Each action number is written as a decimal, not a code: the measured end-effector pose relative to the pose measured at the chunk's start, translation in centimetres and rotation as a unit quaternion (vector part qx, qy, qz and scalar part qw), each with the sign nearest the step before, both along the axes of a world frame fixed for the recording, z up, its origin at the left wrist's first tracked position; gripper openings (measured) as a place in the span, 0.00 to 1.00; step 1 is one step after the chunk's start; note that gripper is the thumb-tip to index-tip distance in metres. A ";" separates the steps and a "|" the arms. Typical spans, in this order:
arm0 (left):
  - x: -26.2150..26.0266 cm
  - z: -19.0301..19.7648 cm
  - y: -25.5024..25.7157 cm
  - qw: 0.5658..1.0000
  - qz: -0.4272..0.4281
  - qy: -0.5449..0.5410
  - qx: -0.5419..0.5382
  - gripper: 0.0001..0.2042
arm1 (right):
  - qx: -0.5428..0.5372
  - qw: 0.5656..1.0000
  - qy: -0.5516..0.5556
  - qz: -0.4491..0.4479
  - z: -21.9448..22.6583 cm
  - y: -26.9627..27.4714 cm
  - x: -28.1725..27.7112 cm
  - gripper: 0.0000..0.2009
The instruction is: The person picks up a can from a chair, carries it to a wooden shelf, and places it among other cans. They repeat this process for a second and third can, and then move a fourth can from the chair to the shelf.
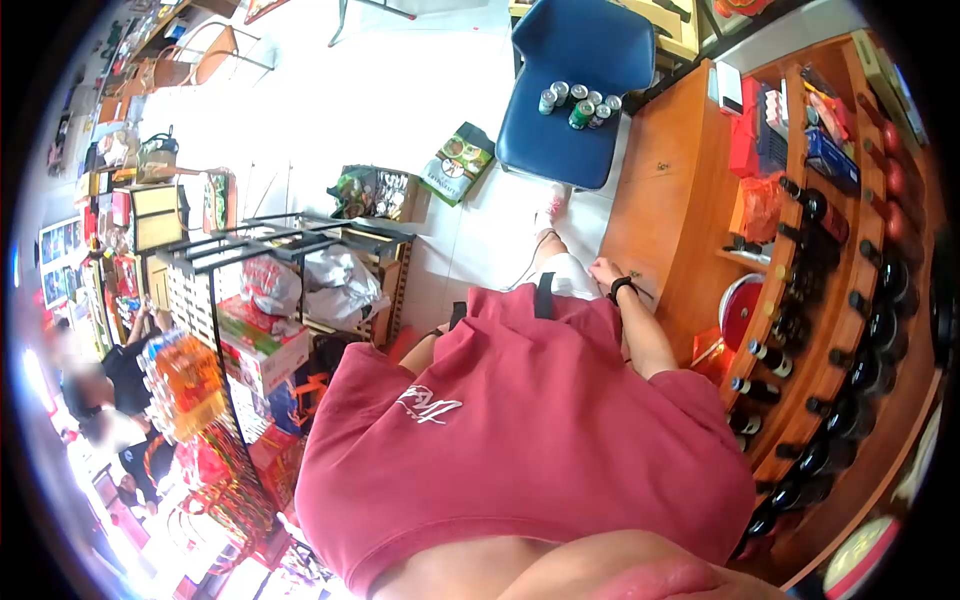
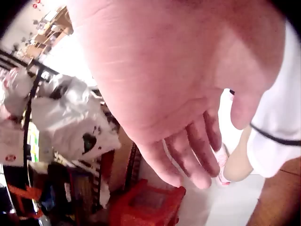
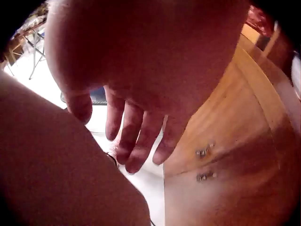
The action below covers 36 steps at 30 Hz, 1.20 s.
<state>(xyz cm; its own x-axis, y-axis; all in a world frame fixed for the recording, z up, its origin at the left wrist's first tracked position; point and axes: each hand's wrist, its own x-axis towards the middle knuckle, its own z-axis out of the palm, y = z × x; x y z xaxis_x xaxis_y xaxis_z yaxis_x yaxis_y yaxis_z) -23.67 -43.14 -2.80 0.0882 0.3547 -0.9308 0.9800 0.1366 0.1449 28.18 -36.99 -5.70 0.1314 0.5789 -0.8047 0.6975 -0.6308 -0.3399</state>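
My left hand (image 2: pixel 164 84) hangs with its fingers loosely bent and nothing in them; a red plastic stool (image 2: pixel 148 205) stands below the fingertips. In the head view the red shirt (image 1: pixel 530 420) hides most of that hand. My right hand (image 3: pixel 141 84) hangs too, fingers loose and holding nothing, close by the wooden cabinet doors (image 3: pixel 225 141). The head view shows this right hand (image 1: pixel 605 272) beside the white shorts. Ahead, several drink cans (image 1: pixel 581 114), silver-topped and one green, stand grouped on the seat of a blue chair (image 1: pixel 560 155).
Wine bottles (image 1: pixel 770 358) line a wooden rack along the right. To the left stands a black-framed shelf (image 1: pixel 270 240) with boxes and plastic bags (image 1: pixel 340 285). A green printed bag (image 1: pixel 458 165) lies on the floor before the chair. Another person (image 1: pixel 130 370) is at the far left.
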 end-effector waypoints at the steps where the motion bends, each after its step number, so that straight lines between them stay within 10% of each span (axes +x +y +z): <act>1: 1.6 -0.2 3.0 1.000 -0.010 -0.004 0.009 0.21 | 0.043 0.999 0.000 0.016 -2.3 2.2 1.4 0.20; 6: 9.7 -3.1 17.9 0.995 -0.071 -0.029 0.070 0.20 | 0.074 0.995 0.045 -0.040 -3.3 12.6 5.9 0.17; 7: 15.3 7.1 23.8 0.983 -0.098 -0.053 0.149 0.19 | 0.079 0.994 0.063 -0.044 -5.9 13.9 6.9 0.16; 9: 16.7 -0.9 29.3 0.955 -0.200 -0.116 0.188 0.18 | 0.007 0.995 0.074 -0.060 -4.6 18.5 7.2 0.14; 13: 22.2 -2.1 40.8 0.943 -0.056 -0.169 0.283 0.15 | 0.013 0.971 0.170 -0.169 -12.7 23.8 7.0 0.14; 16: 26.0 -3.4 47.4 0.954 0.038 -0.155 0.252 0.17 | -0.006 0.912 0.248 -0.327 -7.9 32.0 2.8 0.15; 27: 33.1 -19.9 59.9 0.894 0.154 -0.221 0.359 0.32 | 0.193 0.928 0.136 -0.288 -18.2 48.0 -4.3 0.34; 36: 35.1 -20.1 63.6 0.931 0.005 -0.227 0.286 0.22 | 0.216 0.918 0.156 -0.293 -19.5 50.7 -5.0 0.23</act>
